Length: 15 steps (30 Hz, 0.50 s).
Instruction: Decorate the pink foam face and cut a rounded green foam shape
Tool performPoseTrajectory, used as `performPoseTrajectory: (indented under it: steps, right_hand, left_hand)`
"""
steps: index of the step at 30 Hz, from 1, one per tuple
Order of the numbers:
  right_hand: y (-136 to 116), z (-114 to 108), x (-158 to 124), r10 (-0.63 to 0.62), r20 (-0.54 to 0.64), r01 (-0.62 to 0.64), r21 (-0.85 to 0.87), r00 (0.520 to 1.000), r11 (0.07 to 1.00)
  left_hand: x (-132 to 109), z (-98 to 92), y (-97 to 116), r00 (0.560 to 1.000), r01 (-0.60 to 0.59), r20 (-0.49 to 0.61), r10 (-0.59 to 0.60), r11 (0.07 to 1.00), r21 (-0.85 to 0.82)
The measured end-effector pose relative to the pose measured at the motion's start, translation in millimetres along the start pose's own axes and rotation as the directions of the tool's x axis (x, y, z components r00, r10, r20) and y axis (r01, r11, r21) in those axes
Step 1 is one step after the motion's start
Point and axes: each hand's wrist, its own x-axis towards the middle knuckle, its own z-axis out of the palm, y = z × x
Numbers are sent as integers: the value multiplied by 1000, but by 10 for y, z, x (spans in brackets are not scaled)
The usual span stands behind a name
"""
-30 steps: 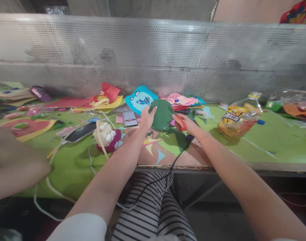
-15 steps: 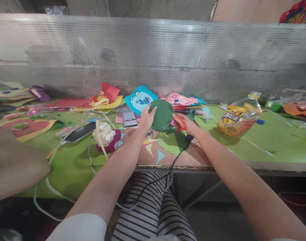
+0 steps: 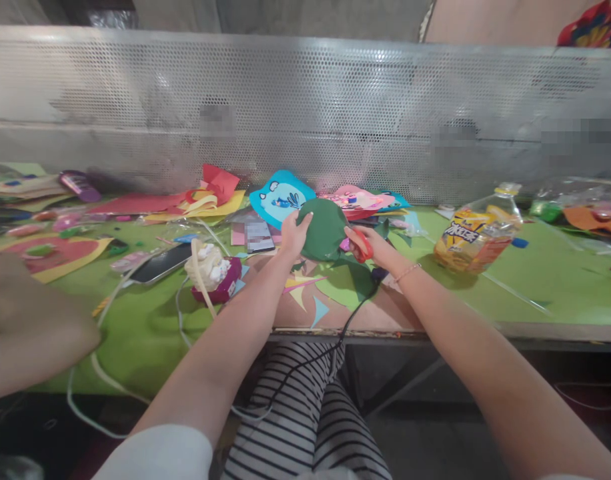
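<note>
My left hand (image 3: 295, 233) grips the left edge of a dark green, roughly round piece of paper (image 3: 324, 229), thumb on top. Closed around the red handles of a pair of scissors (image 3: 364, 246), my right hand (image 3: 369, 245) is at the paper's right edge. The blades are mostly hidden by the paper and fingers. Below the green piece lie a light green sheet (image 3: 349, 283) and pointed scraps, among them a light blue one (image 3: 319, 311). Behind it lean a blue paper cutout (image 3: 278, 198) with a drawn face and a pink cutout (image 3: 361, 198).
A large bottle (image 3: 478, 233) with a yellow label stands at right. To the left are a phone (image 3: 160, 264), a second lit phone (image 3: 259, 237) and a cream-topped purple object (image 3: 215, 273). A black cable (image 3: 352, 320) crosses the table edge. Another person's arm (image 3: 33, 327) reaches in at left.
My right hand and the scissors have shifted very slightly at the paper's right edge. The left hand and the green paper look almost unchanged.
</note>
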Motion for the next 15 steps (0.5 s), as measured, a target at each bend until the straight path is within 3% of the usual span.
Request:
performPoseTrajectory:
  steps: [15]
  right_hand:
    - [-36,-2,-29,8,7,-8,5,1000,1000]
  left_hand:
    - [9,15,-33,998,46,40,-44,998,-30]
